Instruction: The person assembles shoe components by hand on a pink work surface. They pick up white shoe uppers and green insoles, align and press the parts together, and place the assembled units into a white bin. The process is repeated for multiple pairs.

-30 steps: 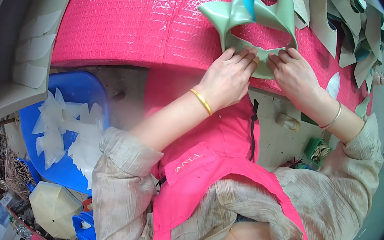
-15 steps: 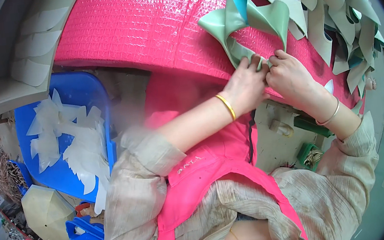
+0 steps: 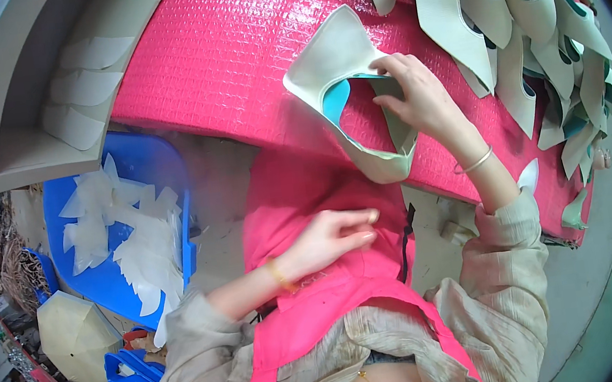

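Observation:
A pale shoe upper (image 3: 331,49) with teal lining lies on the pink-covered table, its open ring reaching over the near edge. My right hand (image 3: 424,92) has hold of its right side, with the thumb by the inner opening and the fingers over the top edge. Over the pink apron (image 3: 283,194), closer to my body, my left hand (image 3: 331,240) is away from the upper. Its thumb and fingers are apart, and nothing shows between them.
Many similar shoe uppers (image 3: 444,10) lie overlapped at the table's right. A blue bin (image 3: 80,276) with translucent white pieces stands left below the table (image 3: 212,46). A grey shelf box (image 3: 20,161) holding pale curved pieces sits at the upper left.
My left hand has let go of the shoe upper and drawn back toward my body. The upper now lies flatter on the table, turned, with my right hand on its right side.

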The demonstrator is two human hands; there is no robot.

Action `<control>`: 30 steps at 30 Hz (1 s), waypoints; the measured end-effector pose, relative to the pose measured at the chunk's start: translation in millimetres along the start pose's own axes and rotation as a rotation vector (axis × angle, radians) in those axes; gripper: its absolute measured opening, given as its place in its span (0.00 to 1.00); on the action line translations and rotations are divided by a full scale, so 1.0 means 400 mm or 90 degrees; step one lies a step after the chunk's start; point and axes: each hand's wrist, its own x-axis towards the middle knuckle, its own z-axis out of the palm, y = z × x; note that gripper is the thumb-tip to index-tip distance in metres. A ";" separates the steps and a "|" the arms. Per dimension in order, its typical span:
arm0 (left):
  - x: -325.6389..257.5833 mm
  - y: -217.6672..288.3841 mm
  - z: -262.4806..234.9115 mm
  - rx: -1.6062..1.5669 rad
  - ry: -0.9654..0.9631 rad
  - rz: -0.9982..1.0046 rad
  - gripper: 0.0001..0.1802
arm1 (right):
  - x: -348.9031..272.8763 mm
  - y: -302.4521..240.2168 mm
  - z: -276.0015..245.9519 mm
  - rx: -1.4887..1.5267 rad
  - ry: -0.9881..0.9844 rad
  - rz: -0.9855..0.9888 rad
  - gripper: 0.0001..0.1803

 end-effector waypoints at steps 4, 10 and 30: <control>0.078 0.267 -0.085 0.574 0.491 0.547 0.07 | 0.039 -0.029 -0.003 -0.186 -0.047 -0.008 0.12; 0.302 0.370 -0.216 0.669 0.399 0.311 0.16 | -0.009 -0.046 -0.056 -0.248 0.060 -0.343 0.04; 0.265 0.350 -0.096 0.842 0.345 0.494 0.16 | -0.141 0.057 -0.037 0.605 0.108 0.297 0.04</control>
